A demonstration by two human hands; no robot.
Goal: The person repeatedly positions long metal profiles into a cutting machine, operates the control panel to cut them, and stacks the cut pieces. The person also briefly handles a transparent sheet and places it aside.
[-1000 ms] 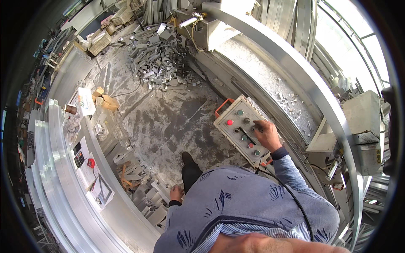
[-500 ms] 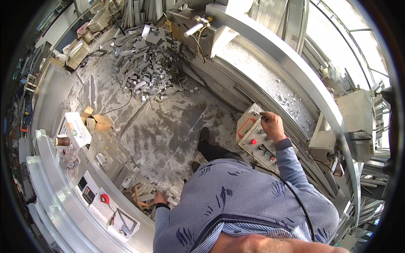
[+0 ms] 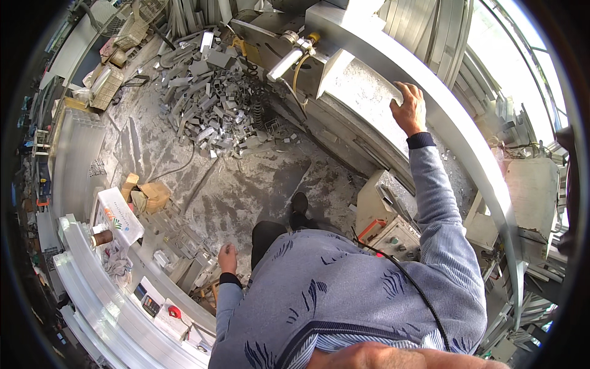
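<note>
My right arm is stretched forward, and my right hand [image 3: 410, 109] is open at the inner edge of a long silver metal profile [image 3: 458, 126]. Whether its fingertips touch the profile, I cannot tell. Under that hand lies a pale machine bed [image 3: 362, 92] strewn with metal chips. My left hand [image 3: 227, 258] hangs low beside my left leg, its fingers loosely bent with nothing visible in them. Nearer my body, below my right forearm, stands a control box [image 3: 396, 238] with buttons and an orange handle [image 3: 371, 230], partly hidden by my torso.
A heap of metal offcuts [image 3: 212, 101] covers the floor ahead. A cylinder with a yellow hose [image 3: 287, 63] sits on the machine's far end. To the left, long profiles [image 3: 92, 277] lie near a white carton [image 3: 120, 215] and a red tape measure [image 3: 174, 312]. A black cable [image 3: 412, 280] crosses my torso.
My right hand has left the control box and moved forward to the long profile. My body has shifted, and my left hand now hangs slightly farther forward.
</note>
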